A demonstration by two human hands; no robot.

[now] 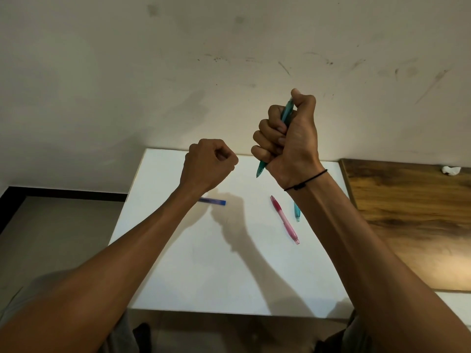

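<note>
**Teal pen gripped in a raised fist**

A white table (pixel 204 263) meets a wooden table (pixel 407 225) along its right edge. Above the white table's far edge, the right hand (pixel 293 138) curls all its fingers round a teal pen (pixel 286 113), thumb on top, tip down. The left hand (pixel 207 164) is a closed fist with nothing visible in it. A pink pen (pixel 284 219) and a second teal pen (pixel 297 214) lie toward the right edge, and a blue pen (pixel 214 201) lies toward the left.

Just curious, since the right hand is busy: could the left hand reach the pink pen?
Probably yes: the left hand looks empty, and the pink pen lies uncovered on the table.
</note>
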